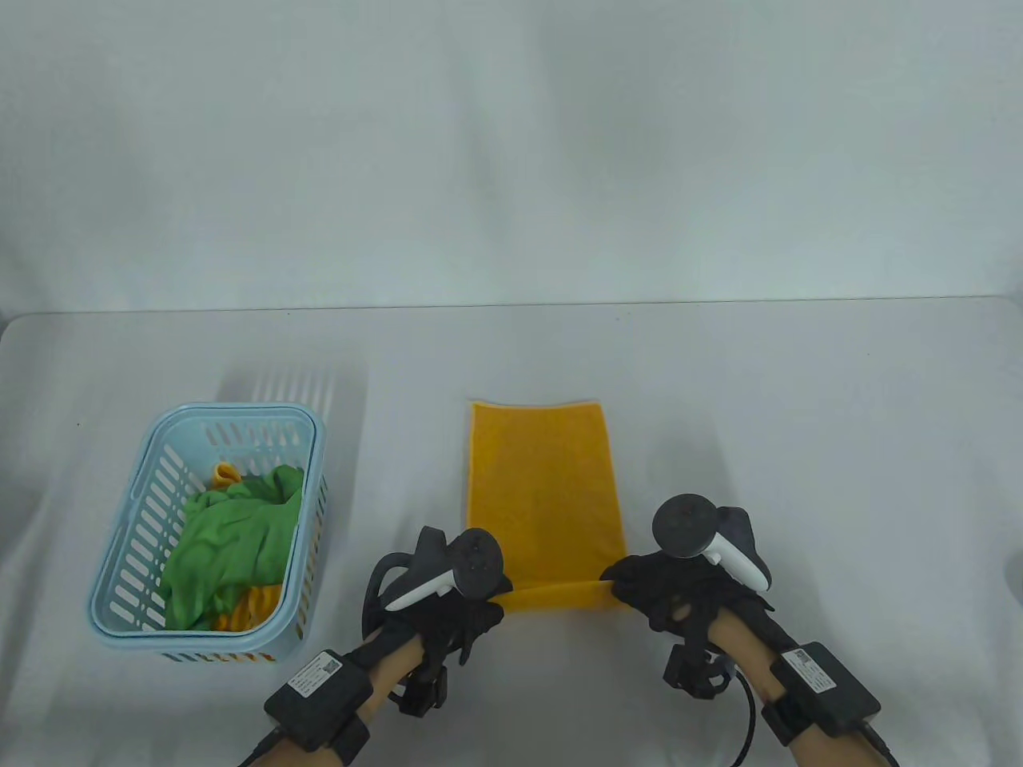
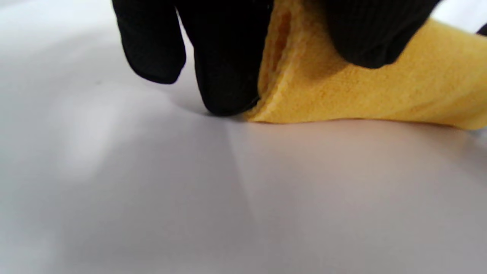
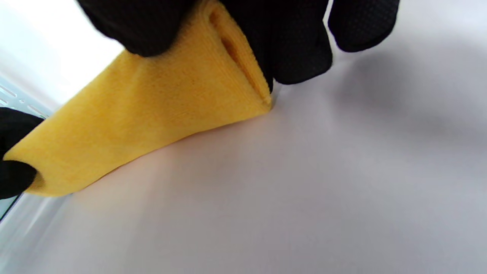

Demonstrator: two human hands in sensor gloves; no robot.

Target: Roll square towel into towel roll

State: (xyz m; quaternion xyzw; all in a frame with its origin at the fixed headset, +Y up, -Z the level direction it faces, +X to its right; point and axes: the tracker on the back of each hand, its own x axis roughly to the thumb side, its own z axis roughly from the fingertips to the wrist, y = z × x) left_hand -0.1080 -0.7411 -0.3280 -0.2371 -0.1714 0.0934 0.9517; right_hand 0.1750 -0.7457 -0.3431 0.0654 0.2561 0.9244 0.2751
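A yellow towel, folded into a long strip, lies on the white table with its near end turned up into a short fold. My left hand pinches the near left corner of that fold. My right hand pinches the near right corner. In the left wrist view the gloved fingers grip the layered yellow edge against the table. In the right wrist view the fingers hold the layered towel end, and the left hand's fingertips show at the other end.
A light blue slotted basket stands at the left with a green cloth and some yellow-orange cloth inside. The table's far edge meets a white backdrop.
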